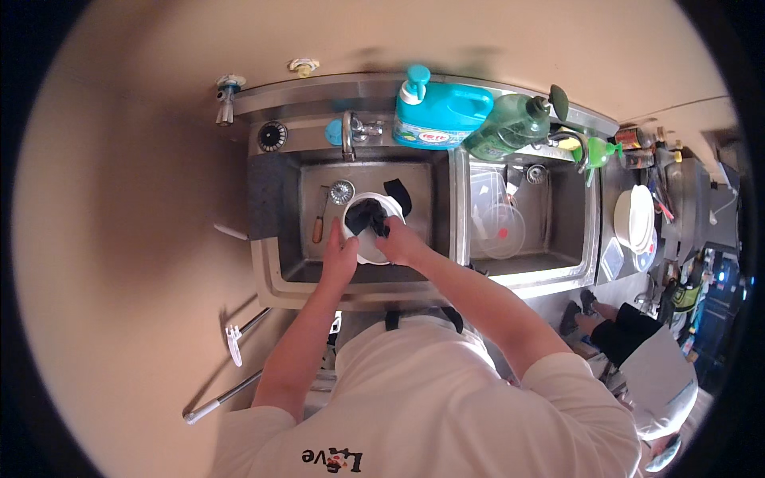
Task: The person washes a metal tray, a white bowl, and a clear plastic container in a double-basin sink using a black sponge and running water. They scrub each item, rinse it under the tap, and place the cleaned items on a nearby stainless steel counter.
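Observation:
Over the left basin of a steel double sink [442, 218], my left hand [340, 254] grips the left rim of a white plastic bowl [372, 254]. My right hand [397, 242] reaches over the bowl's right side, its fingers on a crumpled black cloth [366, 216] that lies partly in the bowl. A flat black strip [399, 197], perhaps cloth, lies beyond the bowl at the upper right. Left of the bowl are a round metal sink strainer [342, 192] and a tool with a wooden handle [318, 229]. The faucet [348, 137] stands behind.
A turquoise pump jug [442, 113] and a green pump bottle [511, 128] stand on the back ledge. Clear plastic lids [499, 230] lie in the right basin. White bowls [635, 218] sit on the counter beyond. Another person [651, 370] is at the lower right.

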Demonstrator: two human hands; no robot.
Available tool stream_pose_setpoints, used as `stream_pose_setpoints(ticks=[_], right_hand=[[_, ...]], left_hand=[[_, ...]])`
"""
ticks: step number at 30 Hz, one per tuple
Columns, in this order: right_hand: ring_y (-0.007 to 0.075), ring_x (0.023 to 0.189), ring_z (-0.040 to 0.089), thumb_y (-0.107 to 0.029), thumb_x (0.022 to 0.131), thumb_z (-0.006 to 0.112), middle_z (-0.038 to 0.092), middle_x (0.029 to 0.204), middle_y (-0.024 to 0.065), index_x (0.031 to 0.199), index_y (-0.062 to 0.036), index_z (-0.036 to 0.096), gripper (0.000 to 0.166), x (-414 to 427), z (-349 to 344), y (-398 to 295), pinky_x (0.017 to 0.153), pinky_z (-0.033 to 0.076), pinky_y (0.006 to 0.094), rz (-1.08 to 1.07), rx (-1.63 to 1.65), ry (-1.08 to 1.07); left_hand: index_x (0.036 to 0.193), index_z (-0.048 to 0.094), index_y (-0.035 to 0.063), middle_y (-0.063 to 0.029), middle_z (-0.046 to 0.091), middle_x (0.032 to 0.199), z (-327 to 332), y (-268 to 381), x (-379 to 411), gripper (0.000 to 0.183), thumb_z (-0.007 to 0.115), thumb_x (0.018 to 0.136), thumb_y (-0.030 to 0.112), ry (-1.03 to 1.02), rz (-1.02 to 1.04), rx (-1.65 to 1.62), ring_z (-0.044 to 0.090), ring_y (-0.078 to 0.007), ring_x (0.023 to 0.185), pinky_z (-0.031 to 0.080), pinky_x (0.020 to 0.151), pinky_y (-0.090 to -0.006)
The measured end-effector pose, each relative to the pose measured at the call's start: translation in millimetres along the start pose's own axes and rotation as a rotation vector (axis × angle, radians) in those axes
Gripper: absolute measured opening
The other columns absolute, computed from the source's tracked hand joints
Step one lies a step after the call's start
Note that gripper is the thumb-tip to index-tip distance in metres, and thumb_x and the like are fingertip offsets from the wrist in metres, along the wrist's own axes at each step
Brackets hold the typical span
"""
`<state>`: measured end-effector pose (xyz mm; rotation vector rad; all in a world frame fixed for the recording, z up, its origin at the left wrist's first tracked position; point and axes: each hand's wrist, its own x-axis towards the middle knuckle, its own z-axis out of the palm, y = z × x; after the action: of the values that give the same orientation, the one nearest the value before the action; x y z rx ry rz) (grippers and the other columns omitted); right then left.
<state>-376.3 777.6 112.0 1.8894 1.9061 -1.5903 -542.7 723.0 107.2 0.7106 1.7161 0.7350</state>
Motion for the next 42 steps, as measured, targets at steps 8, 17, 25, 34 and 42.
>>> stream_pose_setpoints(ticks=[8,17,25,34,42], right_hand=[[0.0275,0.062,0.062,-0.015,0.089,0.051,0.061,0.087,0.0164,0.122,0.001,0.035,0.04,-9.8,2.2,14.8,0.055,0.05,0.0416,0.096,0.748,0.234],[0.0191,0.067,0.06,-0.021,0.093,0.05,0.06,0.09,0.0105,0.118,-0.0017,0.04,0.033,7.9,-17.3,39.3,0.045,0.047,0.0319,0.331,0.996,0.223],[0.0328,0.107,0.055,-0.02,0.09,0.056,0.054,0.119,0.0236,0.125,0.0037,0.046,0.044,0.1,-32.5,39.0,0.097,0.042,0.0381,-0.117,0.446,0.532],[0.0359,0.098,0.058,-0.027,0.095,0.049,0.064,0.106,0.0179,0.11,-0.0029,0.062,0.031,0.4,-257.7,-133.1,0.087,0.046,0.0407,-0.785,-0.074,0.709],[0.0302,0.095,0.063,-0.05,0.091,0.051,0.067,0.101,0.0163,0.111,-0.0062,0.065,0.05,38.1,-273.0,-132.0,0.086,0.048,0.0369,-0.365,0.018,0.333]], left_hand=[[0.147,0.014,0.0052,-0.0269,0.04,0.134,16.7,57.4,2.1,0.073,0.048,0.083,0.014,0.071,-0.178,0.058,0.054,-0.0389,0.11,0.051,0.082,-0.0448],[0.145,0.016,0.0044,-0.0298,0.031,0.138,9.7,-11.3,42.7,0.077,0.055,0.079,0.013,0.212,-0.035,0.28,0.039,-0.0432,0.123,0.036,0.102,-0.0467],[0.147,0.021,0.0192,-0.0152,0.042,0.135,-9.2,41.5,1.3,0.063,0.047,0.089,0.019,-0.109,0.004,-0.136,0.056,-0.032,0.109,0.058,0.069,-0.042],[0.14,0.03,0.0106,-0.0127,0.05,0.129,11.9,178.2,-53.1,0.049,0.039,0.098,0.035,-0.238,-0.06,-0.438,0.058,-0.0243,0.108,0.056,0.076,-0.0402],[0.132,0.036,0.0092,-0.0132,0.055,0.122,22.4,217.9,-35.5,0.048,0.04,0.097,0.041,-0.186,0.038,-0.563,0.063,-0.0252,0.099,0.058,0.068,-0.0375]])
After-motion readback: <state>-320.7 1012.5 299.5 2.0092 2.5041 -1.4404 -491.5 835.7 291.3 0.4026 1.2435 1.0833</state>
